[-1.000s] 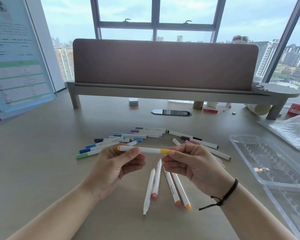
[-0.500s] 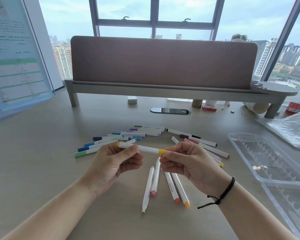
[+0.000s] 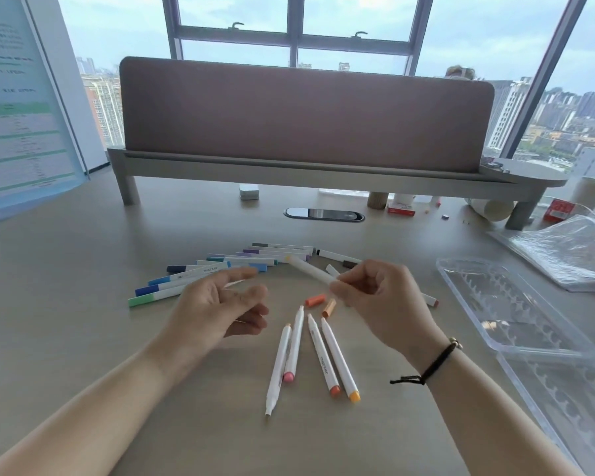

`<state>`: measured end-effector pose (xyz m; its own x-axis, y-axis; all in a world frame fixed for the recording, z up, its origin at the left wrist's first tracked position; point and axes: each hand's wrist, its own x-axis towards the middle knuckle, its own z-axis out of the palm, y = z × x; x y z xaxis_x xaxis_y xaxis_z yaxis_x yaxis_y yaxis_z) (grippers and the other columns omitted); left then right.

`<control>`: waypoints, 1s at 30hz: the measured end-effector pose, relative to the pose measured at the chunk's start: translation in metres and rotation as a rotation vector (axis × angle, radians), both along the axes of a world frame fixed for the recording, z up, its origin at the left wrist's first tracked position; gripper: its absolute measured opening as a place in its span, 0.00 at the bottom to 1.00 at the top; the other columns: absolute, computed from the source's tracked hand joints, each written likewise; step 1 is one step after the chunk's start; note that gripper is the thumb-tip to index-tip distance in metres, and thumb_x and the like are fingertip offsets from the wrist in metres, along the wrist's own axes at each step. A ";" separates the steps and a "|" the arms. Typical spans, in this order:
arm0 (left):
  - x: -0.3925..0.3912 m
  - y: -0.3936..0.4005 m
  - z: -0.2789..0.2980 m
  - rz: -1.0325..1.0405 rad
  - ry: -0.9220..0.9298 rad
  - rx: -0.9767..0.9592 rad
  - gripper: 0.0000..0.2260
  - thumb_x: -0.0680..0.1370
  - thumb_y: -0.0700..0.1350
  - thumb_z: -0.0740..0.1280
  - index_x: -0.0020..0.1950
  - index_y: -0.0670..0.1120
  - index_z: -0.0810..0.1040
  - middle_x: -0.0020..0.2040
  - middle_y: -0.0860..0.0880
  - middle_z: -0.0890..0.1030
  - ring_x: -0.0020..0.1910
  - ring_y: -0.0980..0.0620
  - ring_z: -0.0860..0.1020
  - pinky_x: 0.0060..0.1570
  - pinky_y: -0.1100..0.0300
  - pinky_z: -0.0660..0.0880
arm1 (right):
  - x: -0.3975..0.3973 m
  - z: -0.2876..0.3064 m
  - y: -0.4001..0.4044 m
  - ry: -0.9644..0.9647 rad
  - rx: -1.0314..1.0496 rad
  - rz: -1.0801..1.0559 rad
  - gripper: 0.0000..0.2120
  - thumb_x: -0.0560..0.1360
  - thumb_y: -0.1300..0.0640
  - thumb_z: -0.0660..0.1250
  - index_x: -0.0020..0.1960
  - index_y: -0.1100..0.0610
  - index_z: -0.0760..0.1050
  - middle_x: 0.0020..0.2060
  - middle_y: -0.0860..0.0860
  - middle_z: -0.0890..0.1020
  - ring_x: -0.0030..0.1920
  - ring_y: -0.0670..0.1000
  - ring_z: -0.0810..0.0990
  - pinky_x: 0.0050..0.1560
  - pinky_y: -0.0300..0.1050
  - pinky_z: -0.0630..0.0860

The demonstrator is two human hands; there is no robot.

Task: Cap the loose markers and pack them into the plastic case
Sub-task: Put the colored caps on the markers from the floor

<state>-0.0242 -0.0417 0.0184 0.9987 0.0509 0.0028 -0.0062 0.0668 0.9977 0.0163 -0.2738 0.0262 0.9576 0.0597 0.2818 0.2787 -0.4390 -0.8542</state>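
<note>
While the right hand is pinching a white marker above the bench, left hand is hovering loosely open, holding nothing, clear plastic case is lying open at right.

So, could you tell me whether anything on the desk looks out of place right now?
Two loose caps, an orange cap and a peach cap, lie off their markers near the right hand, and the nearest marker shows a bare tip. The plastic case holds no markers.
</note>
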 end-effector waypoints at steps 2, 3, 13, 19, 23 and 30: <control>0.004 0.004 0.001 0.067 0.002 0.001 0.19 0.71 0.47 0.71 0.61 0.46 0.78 0.40 0.38 0.85 0.35 0.44 0.83 0.38 0.54 0.83 | 0.009 -0.002 -0.013 -0.037 -0.123 -0.177 0.07 0.71 0.56 0.76 0.36 0.53 0.81 0.29 0.47 0.83 0.30 0.43 0.78 0.34 0.40 0.75; 0.005 0.007 0.001 0.089 -0.004 0.003 0.17 0.73 0.46 0.71 0.61 0.45 0.79 0.39 0.39 0.84 0.34 0.45 0.83 0.36 0.55 0.82 | 0.011 -0.004 -0.016 -0.050 -0.207 -0.227 0.08 0.72 0.55 0.75 0.35 0.53 0.81 0.28 0.46 0.82 0.31 0.40 0.77 0.33 0.38 0.73; 0.007 0.011 -0.004 0.125 -0.042 0.130 0.07 0.79 0.41 0.69 0.56 0.44 0.81 0.35 0.43 0.83 0.33 0.47 0.81 0.35 0.55 0.81 | 0.009 -0.011 -0.011 -0.010 -0.862 -0.294 0.06 0.71 0.54 0.63 0.38 0.54 0.77 0.36 0.49 0.79 0.41 0.56 0.78 0.40 0.45 0.75; 0.009 0.011 -0.006 0.137 -0.036 0.130 0.06 0.79 0.40 0.69 0.54 0.44 0.82 0.33 0.43 0.83 0.31 0.48 0.80 0.33 0.56 0.81 | 0.009 -0.006 -0.018 -0.085 -0.710 -0.211 0.07 0.72 0.49 0.70 0.39 0.51 0.79 0.33 0.40 0.75 0.36 0.43 0.74 0.38 0.43 0.74; 0.010 0.012 -0.009 0.150 -0.043 0.159 0.06 0.79 0.40 0.68 0.54 0.44 0.82 0.33 0.44 0.83 0.31 0.48 0.80 0.34 0.55 0.82 | -0.002 0.001 -0.009 0.141 -0.535 0.116 0.15 0.70 0.43 0.75 0.36 0.54 0.80 0.28 0.48 0.79 0.26 0.42 0.72 0.28 0.34 0.68; 0.011 0.012 -0.013 0.135 -0.071 0.233 0.06 0.79 0.40 0.69 0.55 0.46 0.82 0.34 0.43 0.83 0.32 0.47 0.81 0.35 0.52 0.80 | -0.008 0.004 -0.008 0.287 -0.705 0.211 0.15 0.71 0.44 0.74 0.35 0.55 0.80 0.28 0.47 0.83 0.26 0.41 0.73 0.30 0.36 0.70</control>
<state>-0.0129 -0.0296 0.0059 0.9798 0.1731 0.0997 -0.0699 -0.1706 0.9829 0.0078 -0.2816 0.0307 0.9359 0.3204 -0.1463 0.2269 -0.8661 -0.4455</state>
